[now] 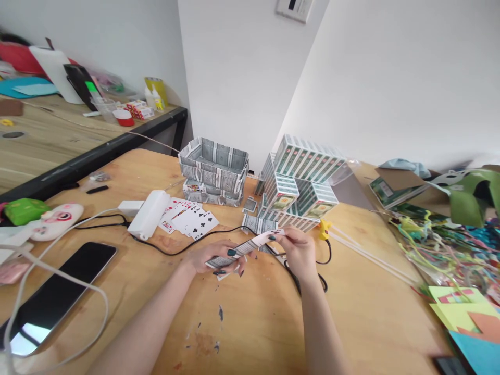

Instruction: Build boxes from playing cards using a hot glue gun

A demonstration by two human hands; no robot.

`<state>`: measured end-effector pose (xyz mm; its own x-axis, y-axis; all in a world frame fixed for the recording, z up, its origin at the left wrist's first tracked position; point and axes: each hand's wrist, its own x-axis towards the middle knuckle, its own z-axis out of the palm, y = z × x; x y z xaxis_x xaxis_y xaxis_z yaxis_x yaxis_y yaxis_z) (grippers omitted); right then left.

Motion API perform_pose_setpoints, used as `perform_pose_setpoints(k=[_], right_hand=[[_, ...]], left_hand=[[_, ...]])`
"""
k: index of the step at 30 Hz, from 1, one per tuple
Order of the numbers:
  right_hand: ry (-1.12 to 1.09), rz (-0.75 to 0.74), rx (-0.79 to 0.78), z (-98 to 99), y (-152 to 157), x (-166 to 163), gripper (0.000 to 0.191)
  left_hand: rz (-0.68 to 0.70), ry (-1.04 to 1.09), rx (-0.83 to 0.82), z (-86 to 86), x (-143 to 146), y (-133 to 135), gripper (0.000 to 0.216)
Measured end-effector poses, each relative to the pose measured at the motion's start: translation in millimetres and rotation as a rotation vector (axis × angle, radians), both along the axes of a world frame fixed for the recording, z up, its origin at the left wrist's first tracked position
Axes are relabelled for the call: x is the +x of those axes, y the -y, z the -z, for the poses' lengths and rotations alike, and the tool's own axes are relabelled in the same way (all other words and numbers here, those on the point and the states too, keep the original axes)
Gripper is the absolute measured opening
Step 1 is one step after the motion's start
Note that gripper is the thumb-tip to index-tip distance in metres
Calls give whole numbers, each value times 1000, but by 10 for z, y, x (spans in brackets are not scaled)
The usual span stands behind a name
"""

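Observation:
Between my hands, over the middle of the table, is a strip of playing cards (pixel 250 246) with grey patterned backs. My left hand (pixel 219 259) grips its near-left end, thumb on top and fingers beneath. At the far-right end, my right hand (pixel 297 250) pinches the strip. A white card edge shows under my left fingers. Just beyond lies a folded grey-backed card piece (pixel 260 225). Face-up playing cards (pixel 197 220) are fanned out to the left. Farther back stands a box built of folded cards (pixel 214 166), raised on a second card-built layer.
Stacked card packs (pixel 299 179) stand at the back right. A white power strip (pixel 149 213) with a black cable lies left, near a dark tablet (pixel 64 297). Tangled colourful strings (pixel 441 250), paper sheets and an opened cardboard box (pixel 410 192) crowd the right side.

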<state>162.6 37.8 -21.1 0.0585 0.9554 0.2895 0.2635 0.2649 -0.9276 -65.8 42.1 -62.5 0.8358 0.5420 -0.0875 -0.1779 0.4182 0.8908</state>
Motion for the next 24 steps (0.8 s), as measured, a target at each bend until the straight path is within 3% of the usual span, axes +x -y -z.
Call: perform_pose_setpoints(k=[3, 5, 8, 10, 12, 15, 17, 20, 24], right_hand=[[-121, 247, 0, -34, -16, 142, 21], [-208, 348, -23, -70, -14, 207, 26], [-307, 244, -75, -139, 26, 154, 28], [-342, 119, -123, -176, 68, 26, 28], [-343, 50, -156, -190, 105, -118, 30], [-329, 28, -165, -172, 128, -252, 31], [-319, 25, -169, -149, 124, -268, 32], [-285, -5, -175, -117, 120, -241, 33], [-145, -62, -158, -79, 145, -234, 29]], left_hand=[[-39, 23, -3, 15, -34, 2, 54], [-153, 37, 9, 46, -37, 6, 56], [-526, -8, 97, 100, 16, 23, 65], [-778, -152, 268, 123, 65, 46, 68], [-907, -361, 514, 133, 98, 75, 67], [-923, -588, 870, 134, 109, 105, 63], [-907, -641, 1016, 137, 106, 104, 61], [-909, -657, 1092, 145, 110, 89, 61], [-894, -660, 1069, 158, 121, 88, 62]])
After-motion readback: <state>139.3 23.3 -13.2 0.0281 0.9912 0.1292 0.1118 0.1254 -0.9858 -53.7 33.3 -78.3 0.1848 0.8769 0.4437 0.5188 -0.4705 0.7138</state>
